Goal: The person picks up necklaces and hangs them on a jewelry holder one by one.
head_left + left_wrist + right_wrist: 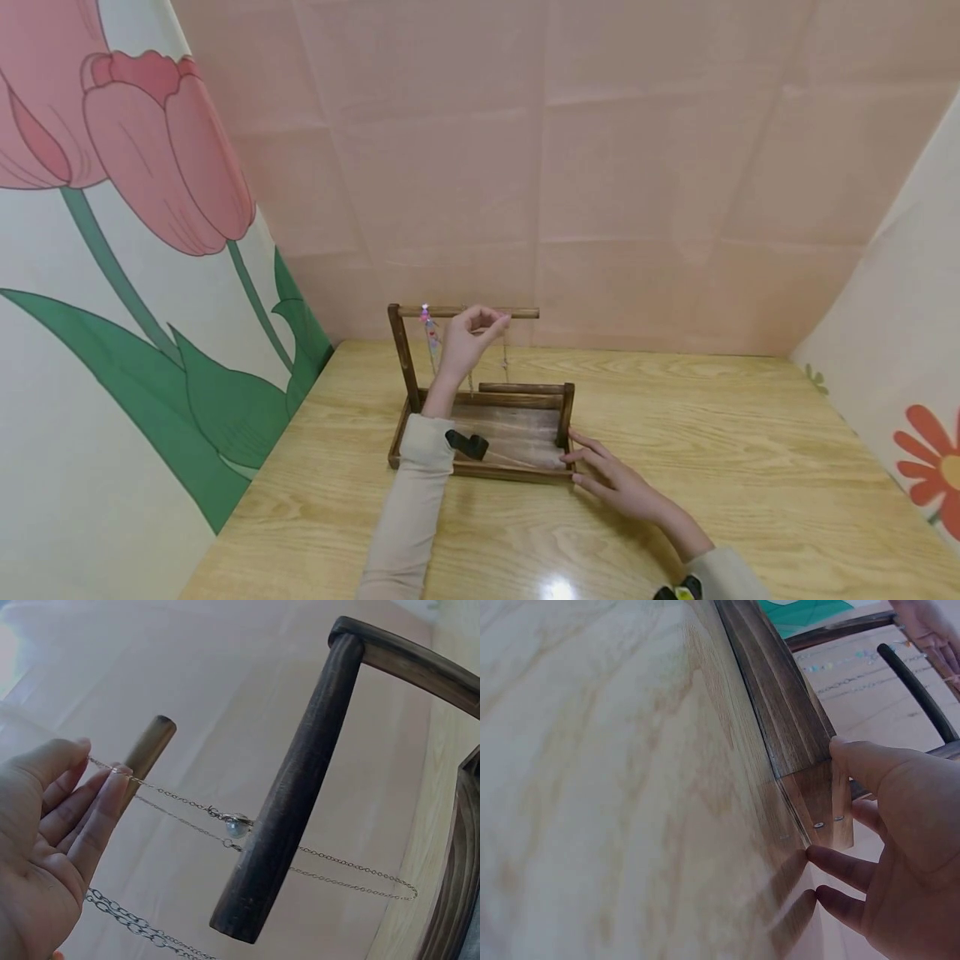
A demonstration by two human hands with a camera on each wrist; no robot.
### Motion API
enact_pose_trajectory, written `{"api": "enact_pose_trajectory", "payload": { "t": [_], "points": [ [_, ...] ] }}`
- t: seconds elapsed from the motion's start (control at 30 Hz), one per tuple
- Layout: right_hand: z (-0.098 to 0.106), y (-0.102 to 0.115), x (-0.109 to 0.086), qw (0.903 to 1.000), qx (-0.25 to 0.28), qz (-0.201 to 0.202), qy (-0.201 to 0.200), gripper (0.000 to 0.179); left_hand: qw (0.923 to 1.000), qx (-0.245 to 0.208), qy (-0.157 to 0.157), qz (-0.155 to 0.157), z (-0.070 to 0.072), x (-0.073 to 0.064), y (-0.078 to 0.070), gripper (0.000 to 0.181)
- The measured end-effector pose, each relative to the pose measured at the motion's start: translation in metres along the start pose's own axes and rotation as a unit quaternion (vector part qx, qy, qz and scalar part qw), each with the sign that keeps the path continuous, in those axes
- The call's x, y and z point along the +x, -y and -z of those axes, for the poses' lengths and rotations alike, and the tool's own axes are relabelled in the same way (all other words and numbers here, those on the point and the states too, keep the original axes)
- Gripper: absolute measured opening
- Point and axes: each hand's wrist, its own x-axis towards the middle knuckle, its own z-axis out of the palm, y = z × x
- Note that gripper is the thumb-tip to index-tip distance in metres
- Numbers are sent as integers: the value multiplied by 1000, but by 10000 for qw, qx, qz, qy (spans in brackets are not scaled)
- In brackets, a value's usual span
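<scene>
Near the upper bar (528, 313) of a dark wooden jewelry stand (510, 474), my left hand (467, 337) pinches a thin chain necklace (180, 799) between thumb and fingers. A pearl-like bead (238, 826) hangs on it, and its lower loop passes behind the lower bar (289, 802). At the stand's front right corner, my right hand (618, 487) holds the tray end (802, 735), thumb on the edge and a finger behind it. Two other fingertips of that hand touch low beside the corner. Whether the chain lies over the upper bar cannot be told.
A colourful beaded strand (431, 329) hangs at the upper bar's left. Other silver chains (135, 919) hang beside my left hand. The stand is on a wood-grain table (712, 433), with a pink backdrop (637, 167) behind and a tulip-printed panel (165, 150) at left.
</scene>
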Motion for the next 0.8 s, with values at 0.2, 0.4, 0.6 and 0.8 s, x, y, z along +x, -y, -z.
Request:
{"api": "enact_pose_trajectory", "payload": {
  "t": [0.2, 0.4, 0.6, 0.8],
  "points": [
    [-2, -13, -1, 9999, -5, -72, 121, 28, 9998, -147, 125, 25, 0, -2, 7, 19],
    [0, -13, -1, 9999, -20, -92, 145, 29, 9996, -257, 78, -57, -1, -1, 20, 18],
    [-1, -10, -1, 9998, -23, -118, 175, 29, 9999, -79, -81, -56, -3, 0, 46, 18],
    [-4, -6, -2, 9997, -34, -179, 154, 29, 9998, 31, -111, -161, -2, -3, 53, 19]
  ]
}}
